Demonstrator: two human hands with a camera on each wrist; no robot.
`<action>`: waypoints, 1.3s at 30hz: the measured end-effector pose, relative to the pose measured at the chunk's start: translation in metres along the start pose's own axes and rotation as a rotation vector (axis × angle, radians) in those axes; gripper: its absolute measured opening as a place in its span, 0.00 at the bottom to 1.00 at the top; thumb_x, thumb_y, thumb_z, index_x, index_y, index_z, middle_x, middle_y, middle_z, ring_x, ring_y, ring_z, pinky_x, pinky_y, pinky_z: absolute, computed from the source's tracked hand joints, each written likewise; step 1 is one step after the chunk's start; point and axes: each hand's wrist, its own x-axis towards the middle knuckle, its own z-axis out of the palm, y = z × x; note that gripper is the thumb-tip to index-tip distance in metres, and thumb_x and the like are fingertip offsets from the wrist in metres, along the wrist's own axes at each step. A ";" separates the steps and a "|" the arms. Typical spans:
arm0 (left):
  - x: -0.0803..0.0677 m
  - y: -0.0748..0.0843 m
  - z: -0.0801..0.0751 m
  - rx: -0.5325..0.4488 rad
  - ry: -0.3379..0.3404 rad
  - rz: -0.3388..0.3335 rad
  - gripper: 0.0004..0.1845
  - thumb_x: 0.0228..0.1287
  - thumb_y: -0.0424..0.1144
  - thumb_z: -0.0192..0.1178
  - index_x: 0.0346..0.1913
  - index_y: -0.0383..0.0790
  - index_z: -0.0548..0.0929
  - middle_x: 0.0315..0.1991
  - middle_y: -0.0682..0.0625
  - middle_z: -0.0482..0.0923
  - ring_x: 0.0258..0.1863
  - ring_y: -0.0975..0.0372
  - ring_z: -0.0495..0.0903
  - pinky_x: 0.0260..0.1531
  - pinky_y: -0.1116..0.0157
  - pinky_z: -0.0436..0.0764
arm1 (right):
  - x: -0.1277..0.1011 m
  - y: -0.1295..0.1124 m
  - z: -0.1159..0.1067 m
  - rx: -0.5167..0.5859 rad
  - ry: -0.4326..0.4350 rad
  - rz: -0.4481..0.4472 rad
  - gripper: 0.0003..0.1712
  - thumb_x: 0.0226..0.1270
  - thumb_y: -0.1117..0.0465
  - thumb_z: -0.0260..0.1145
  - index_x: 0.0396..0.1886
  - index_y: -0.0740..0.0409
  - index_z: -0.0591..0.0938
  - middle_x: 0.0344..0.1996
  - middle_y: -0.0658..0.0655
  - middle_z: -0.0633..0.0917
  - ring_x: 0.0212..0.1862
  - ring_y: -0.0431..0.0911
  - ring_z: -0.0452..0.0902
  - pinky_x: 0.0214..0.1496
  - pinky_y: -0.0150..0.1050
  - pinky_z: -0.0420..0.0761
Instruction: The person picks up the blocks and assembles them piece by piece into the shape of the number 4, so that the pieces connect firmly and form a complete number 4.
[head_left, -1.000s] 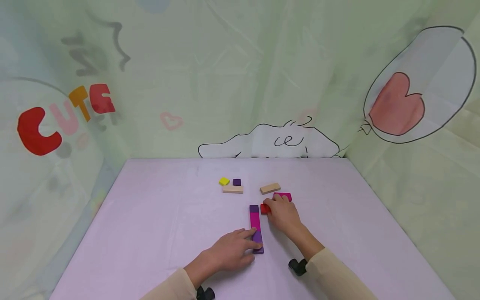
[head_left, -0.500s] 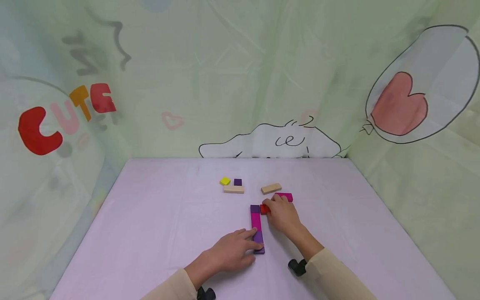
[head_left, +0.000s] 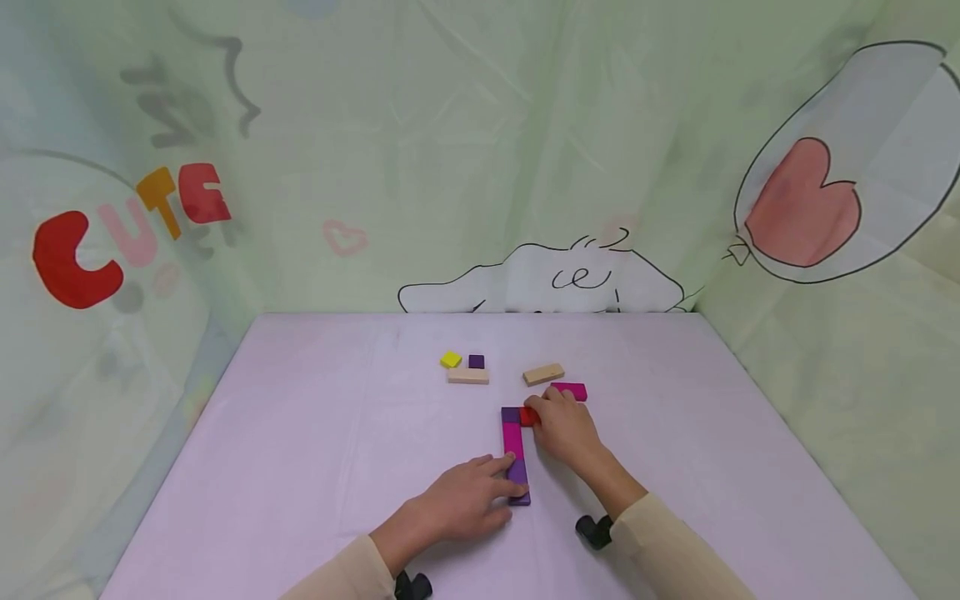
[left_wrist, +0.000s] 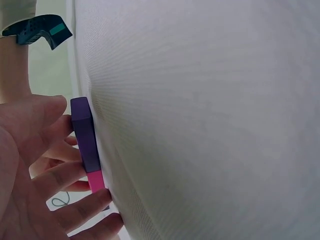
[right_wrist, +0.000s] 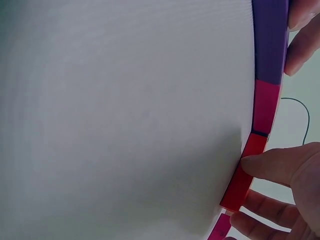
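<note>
**Two hands, one line of flat blocks**

Two flat wooden pieces are being handled on the lilac table (head_left: pixel 315 433). The red block (head_left: pixel 529 416) is being pinched by the right hand (head_left: pixel 564 428), thumb and fingers curled about it, and it is being held against the right side of the far end of the purple and pink row (head_left: pixel 513 450); in the right wrist view the red block (right_wrist: pixel 241 177) is seen touching that row (right_wrist: pixel 267 80) edge to edge, with a fingertip (right_wrist: pixel 260 165) resting on it. The near end of the row is being steadied by the left hand (head_left: pixel 459 502), whose fingers are laid over and beside the purple piece; in the left wrist view the fingers (left_wrist: pixel 60 176) are bent about the row (left_wrist: pixel 86 140), so it is judged to be gripped lightly rather than merely touched.

The block is judged to be light, stiff and smooth-painted, likely to skate on the cloth if nudged, and not fragile. Being thin, it is best taken by its long side edges, not from above.

Beyond the right hand, a magenta block (head_left: pixel 574 390) is lying just beside the fingers, a tan block (head_left: pixel 543 374) a little farther back. Well apart to the left, a yellow square (head_left: pixel 450 359), a small purple square (head_left: pixel 476 361) and a pale bar (head_left: pixel 468 376) are lying together.
</note>
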 end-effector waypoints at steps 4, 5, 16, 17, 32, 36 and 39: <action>0.000 0.001 -0.001 0.002 0.004 0.001 0.21 0.72 0.49 0.63 0.66 0.63 0.83 0.76 0.52 0.70 0.73 0.55 0.73 0.70 0.58 0.75 | 0.000 0.000 0.001 -0.001 -0.006 0.005 0.21 0.62 0.61 0.76 0.56 0.54 0.87 0.44 0.59 0.84 0.44 0.52 0.77 0.46 0.48 0.87; 0.000 0.001 -0.001 0.003 0.007 0.002 0.21 0.72 0.49 0.63 0.66 0.63 0.83 0.76 0.52 0.70 0.73 0.55 0.73 0.70 0.58 0.75 | 0.000 0.000 0.001 -0.001 -0.007 0.006 0.21 0.62 0.61 0.76 0.56 0.53 0.87 0.44 0.59 0.84 0.44 0.52 0.77 0.46 0.48 0.87; 0.000 0.002 -0.003 -0.011 0.003 -0.009 0.21 0.72 0.49 0.63 0.66 0.63 0.82 0.77 0.52 0.69 0.73 0.55 0.72 0.70 0.58 0.75 | -0.008 -0.002 -0.004 0.036 0.024 0.000 0.26 0.62 0.60 0.75 0.62 0.54 0.84 0.53 0.62 0.83 0.53 0.57 0.78 0.53 0.56 0.86; 0.000 0.002 -0.003 -0.014 -0.001 -0.010 0.21 0.72 0.49 0.63 0.67 0.63 0.82 0.77 0.52 0.69 0.74 0.55 0.72 0.70 0.58 0.75 | -0.010 -0.003 -0.004 0.045 0.021 0.001 0.26 0.62 0.59 0.75 0.62 0.54 0.84 0.54 0.62 0.83 0.54 0.58 0.78 0.53 0.57 0.85; -0.001 0.000 0.000 -0.012 0.002 -0.003 0.22 0.73 0.49 0.62 0.67 0.63 0.81 0.77 0.52 0.68 0.74 0.54 0.72 0.71 0.57 0.74 | -0.018 -0.003 -0.007 0.097 0.020 -0.007 0.26 0.63 0.57 0.75 0.61 0.54 0.84 0.58 0.61 0.82 0.61 0.59 0.77 0.60 0.62 0.82; 0.000 -0.001 0.001 -0.015 -0.004 -0.007 0.22 0.73 0.49 0.62 0.68 0.63 0.81 0.77 0.52 0.68 0.74 0.55 0.72 0.71 0.57 0.75 | -0.019 0.000 -0.010 0.111 0.018 0.010 0.28 0.62 0.57 0.76 0.63 0.55 0.83 0.60 0.63 0.82 0.63 0.61 0.77 0.62 0.65 0.80; 0.000 0.001 0.000 -0.019 -0.008 -0.009 0.22 0.73 0.50 0.62 0.68 0.64 0.81 0.77 0.53 0.68 0.74 0.55 0.71 0.71 0.57 0.75 | -0.018 0.005 -0.011 0.122 0.029 0.020 0.28 0.62 0.57 0.76 0.63 0.56 0.83 0.60 0.64 0.82 0.63 0.62 0.77 0.62 0.65 0.79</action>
